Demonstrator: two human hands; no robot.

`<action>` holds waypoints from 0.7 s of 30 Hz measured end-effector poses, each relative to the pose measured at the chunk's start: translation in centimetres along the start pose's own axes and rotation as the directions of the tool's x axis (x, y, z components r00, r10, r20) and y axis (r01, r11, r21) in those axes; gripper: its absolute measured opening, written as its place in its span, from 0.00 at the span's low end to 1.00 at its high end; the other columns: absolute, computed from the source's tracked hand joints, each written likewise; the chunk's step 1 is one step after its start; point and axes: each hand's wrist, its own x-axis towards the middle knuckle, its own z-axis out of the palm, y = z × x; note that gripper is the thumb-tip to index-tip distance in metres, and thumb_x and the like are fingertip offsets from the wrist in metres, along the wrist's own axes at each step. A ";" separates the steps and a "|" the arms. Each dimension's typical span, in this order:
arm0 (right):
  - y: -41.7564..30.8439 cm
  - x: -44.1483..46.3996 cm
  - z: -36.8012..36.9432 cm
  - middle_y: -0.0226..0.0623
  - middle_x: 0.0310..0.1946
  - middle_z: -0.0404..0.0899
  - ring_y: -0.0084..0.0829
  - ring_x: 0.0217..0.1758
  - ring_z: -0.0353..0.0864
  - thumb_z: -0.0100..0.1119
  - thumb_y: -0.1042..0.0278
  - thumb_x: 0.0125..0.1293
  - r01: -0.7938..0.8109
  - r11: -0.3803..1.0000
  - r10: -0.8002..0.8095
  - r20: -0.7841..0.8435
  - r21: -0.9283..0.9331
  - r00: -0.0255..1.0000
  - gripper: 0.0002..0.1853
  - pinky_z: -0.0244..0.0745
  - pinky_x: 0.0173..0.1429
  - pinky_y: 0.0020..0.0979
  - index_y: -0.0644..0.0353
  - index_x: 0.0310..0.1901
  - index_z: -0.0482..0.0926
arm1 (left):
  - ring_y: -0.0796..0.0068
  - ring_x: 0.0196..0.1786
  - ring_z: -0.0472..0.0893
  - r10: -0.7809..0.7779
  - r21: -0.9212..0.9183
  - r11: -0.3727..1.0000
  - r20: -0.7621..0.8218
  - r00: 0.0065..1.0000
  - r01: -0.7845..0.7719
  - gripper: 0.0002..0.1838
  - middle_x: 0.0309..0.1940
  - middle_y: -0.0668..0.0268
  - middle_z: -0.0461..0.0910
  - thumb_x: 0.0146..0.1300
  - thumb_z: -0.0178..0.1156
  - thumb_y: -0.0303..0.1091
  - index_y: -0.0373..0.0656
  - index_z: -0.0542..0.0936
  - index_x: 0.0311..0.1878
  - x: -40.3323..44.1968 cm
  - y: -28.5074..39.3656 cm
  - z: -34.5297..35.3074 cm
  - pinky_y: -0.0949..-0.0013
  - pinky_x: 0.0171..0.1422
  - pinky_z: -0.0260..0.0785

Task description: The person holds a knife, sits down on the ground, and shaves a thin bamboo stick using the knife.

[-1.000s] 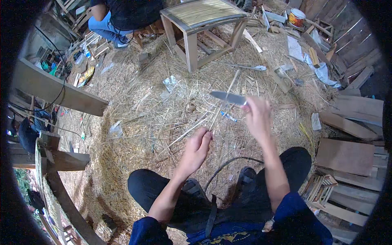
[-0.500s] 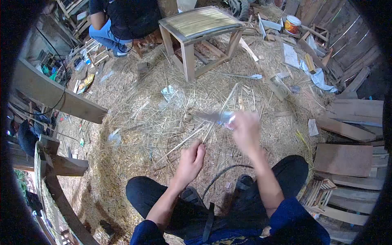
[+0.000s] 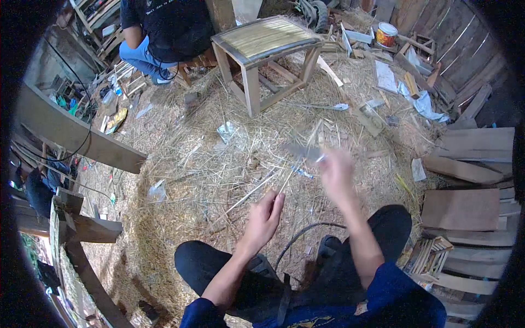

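Observation:
My left hand (image 3: 263, 221) is closed around a thin pale strip (image 3: 287, 180), which looks like bamboo or wood and slants up and to the right from the fingers. In my right hand (image 3: 338, 174) is a knife (image 3: 303, 152), its blade pointing left above the strip's far end. Motion blurs this hand and the blade, so I cannot tell whether the blade touches the strip. Another long pale stick (image 3: 249, 199) runs diagonally just left of the held strip. Loose straw and shavings cover the ground (image 3: 180, 213) beneath both hands.
A slatted-top wooden stool (image 3: 266, 38) stands ahead, beside a crouching person (image 3: 169, 33) in dark clothing. Timber beams (image 3: 82, 128) jut in from the left. Boards (image 3: 459, 210) and a small slatted crate (image 3: 429, 259) lie at right. A paint bucket (image 3: 386, 35) sits farther back.
Both hands appear slightly farther right, and the view has shifted a little. The knife has moved right with my right hand. The strip's long upper part no longer shows as clearly.

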 end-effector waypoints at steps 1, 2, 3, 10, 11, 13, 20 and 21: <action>-3.1 -0.2 0.2 0.38 0.31 0.80 0.40 0.42 0.79 0.63 0.60 0.65 0.127 0.992 -0.125 0.093 -0.016 0.988 0.09 0.65 0.51 0.42 0.55 0.40 0.81 | 0.70 0.18 0.66 0.013 -0.009 1.000 -0.019 1.000 -0.013 0.15 0.16 0.52 0.69 0.75 0.53 0.37 0.34 0.76 0.36 0.1 -0.4 0.4 0.62 0.26 0.61; -4.8 -0.5 0.3 0.38 0.32 0.81 0.41 0.43 0.79 0.62 0.63 0.66 0.242 0.970 -0.235 0.190 -0.016 0.953 0.08 0.65 0.51 0.43 0.56 0.40 0.81 | 0.72 0.18 0.65 0.018 -0.014 1.000 -0.032 0.999 -0.018 0.16 0.16 0.52 0.69 0.75 0.53 0.37 0.34 0.76 0.35 0.0 -0.7 0.6 0.62 0.25 0.60; -4.6 -0.6 0.4 0.38 0.31 0.81 0.41 0.44 0.79 0.61 0.64 0.67 0.120 0.993 -0.118 0.292 0.011 0.949 0.07 0.65 0.52 0.44 0.57 0.41 0.81 | 0.76 0.18 0.61 -0.049 -0.049 0.998 -0.040 0.998 0.047 0.18 0.14 0.57 0.66 0.76 0.54 0.38 0.34 0.74 0.31 0.0 -0.1 0.4 0.64 0.23 0.56; -1.8 -1.0 -1.0 0.37 0.33 0.81 0.39 0.40 0.78 0.57 0.57 0.70 -0.191 0.967 0.182 0.067 0.170 0.981 0.13 0.65 0.51 0.42 0.59 0.40 0.81 | 0.83 0.20 0.58 -0.043 -0.021 0.999 -0.069 0.997 0.042 0.21 0.14 0.68 0.62 0.76 0.54 0.38 0.33 0.72 0.28 0.0 1.2 -0.3 0.68 0.23 0.52; -3.5 -1.0 -1.2 0.38 0.34 0.81 0.40 0.44 0.78 0.60 0.58 0.67 -0.024 0.997 0.004 0.258 0.077 0.966 0.12 0.66 0.52 0.41 0.58 0.40 0.82 | 0.83 0.20 0.58 -0.053 -0.049 0.998 -0.062 0.997 0.050 0.21 0.14 0.67 0.62 0.75 0.54 0.38 0.33 0.72 0.28 -0.1 1.6 -0.1 0.68 0.23 0.51; -3.2 -1.3 -1.2 0.37 0.34 0.81 0.39 0.45 0.77 0.62 0.60 0.67 0.071 0.992 -0.095 0.263 0.100 0.960 0.10 0.66 0.52 0.41 0.58 0.41 0.82 | 0.83 0.19 0.58 0.150 -0.111 0.979 -0.181 0.972 -0.171 0.20 0.13 0.65 0.61 0.75 0.55 0.37 0.33 0.72 0.27 0.2 0.4 1.3 0.67 0.22 0.50; 0.8 -1.1 -2.9 0.37 0.30 0.79 0.38 0.43 0.77 0.60 0.58 0.67 -0.148 0.987 0.143 0.084 0.064 0.986 0.12 0.65 0.51 0.42 0.58 0.41 0.82 | 0.80 0.18 0.57 0.029 -0.002 1.000 -0.056 0.998 -0.029 0.20 0.12 0.62 0.61 0.75 0.55 0.37 0.34 0.73 0.27 0.1 0.3 0.2 0.66 0.22 0.51; -1.7 -1.0 -2.4 0.37 0.29 0.78 0.38 0.42 0.77 0.60 0.58 0.67 -0.005 0.999 -0.002 0.152 0.045 0.988 0.12 0.65 0.50 0.42 0.59 0.41 0.82 | 0.80 0.18 0.58 0.077 0.023 0.997 -0.020 0.997 -0.077 0.20 0.12 0.60 0.62 0.75 0.56 0.38 0.33 0.73 0.27 0.0 1.1 0.3 0.65 0.22 0.52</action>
